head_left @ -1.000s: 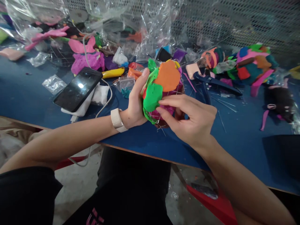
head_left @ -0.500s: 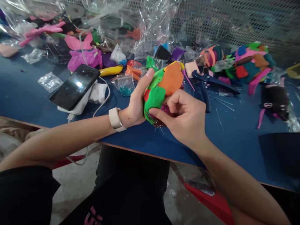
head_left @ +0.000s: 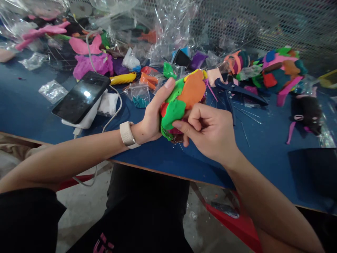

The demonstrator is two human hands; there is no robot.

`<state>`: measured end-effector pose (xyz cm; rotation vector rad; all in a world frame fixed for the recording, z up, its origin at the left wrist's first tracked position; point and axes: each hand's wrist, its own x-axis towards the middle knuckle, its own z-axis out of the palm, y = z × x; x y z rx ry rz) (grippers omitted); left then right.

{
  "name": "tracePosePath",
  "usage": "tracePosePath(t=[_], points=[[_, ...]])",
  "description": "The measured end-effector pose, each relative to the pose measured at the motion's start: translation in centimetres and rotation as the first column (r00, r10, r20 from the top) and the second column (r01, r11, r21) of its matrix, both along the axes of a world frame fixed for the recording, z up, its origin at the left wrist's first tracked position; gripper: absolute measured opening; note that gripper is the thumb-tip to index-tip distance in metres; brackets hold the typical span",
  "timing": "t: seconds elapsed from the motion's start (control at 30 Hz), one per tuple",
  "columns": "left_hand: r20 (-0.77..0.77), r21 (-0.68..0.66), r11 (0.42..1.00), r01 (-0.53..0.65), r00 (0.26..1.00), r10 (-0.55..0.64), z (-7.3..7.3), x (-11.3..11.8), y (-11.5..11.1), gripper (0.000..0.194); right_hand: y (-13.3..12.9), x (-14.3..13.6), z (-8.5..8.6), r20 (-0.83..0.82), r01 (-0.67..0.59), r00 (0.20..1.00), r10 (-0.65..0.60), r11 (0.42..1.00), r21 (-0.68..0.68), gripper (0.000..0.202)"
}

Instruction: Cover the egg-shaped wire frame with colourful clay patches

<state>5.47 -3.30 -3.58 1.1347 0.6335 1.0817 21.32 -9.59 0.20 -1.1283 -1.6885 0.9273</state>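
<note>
My left hand (head_left: 155,116) is wrapped around a lumpy clay model (head_left: 195,88) covered in green, orange, yellow, red and magenta patches. Its thumb lies along the upper left side, while the other fingers are hidden behind. Fine wires poke out at the model's lower end. My right hand (head_left: 210,130) is closed against the lower right side of the model. The thumb tip rests at the edge of a green clay patch (head_left: 173,114), and the index finger is bent under the orange part. Whether anything small sits between those fingers cannot be seen.
Dark-handled pliers (head_left: 231,89) and loose thin wires (head_left: 246,135) lie right of the model. A phone (head_left: 82,96) with a white cable is at the left. Clay pieces, a yellow-handled tool (head_left: 123,78) and plastic bags crowd the back. A black clay figure (head_left: 306,112) lies far right.
My right thumb has shifted slightly right, off the green patch towards its edge. Another right fingertip now shows below. The left hand keeps its hold, and the view has moved a little.
</note>
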Motion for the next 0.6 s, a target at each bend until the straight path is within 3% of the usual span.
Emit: tracePosePath(t=[0.17, 0.3, 0.47, 0.6], points=[[0.11, 0.003, 0.978, 0.207, 0.972, -0.206, 0.3, 0.0, 0.5, 0.071, -0.2, -0.1, -0.1, 0.004, 0.036, 0.999, -0.036, 0.999, 0.019, 0.073], [0.135, -0.029, 0.984, 0.177, 0.976, -0.171, 0.4, 0.1, 0.1, 0.07, -0.1, 0.2, 0.0, 0.019, 0.012, 1.0, -0.012, 1.0, 0.007, 0.069], [0.084, -0.023, 1.0, 0.017, 0.996, -0.015, -0.3, 0.1, -0.2, 0.062, 0.5, 1.2, 0.6, 0.074, -0.137, 0.988, 0.132, 0.989, 0.056, 0.061], [0.035, -0.036, 0.999, -0.023, 0.999, 0.025, -0.7, 0.1, -0.1, 0.057, 0.5, 1.3, 0.7, 0.132, -0.125, 0.986, 0.106, 0.982, 0.141, 0.063]])
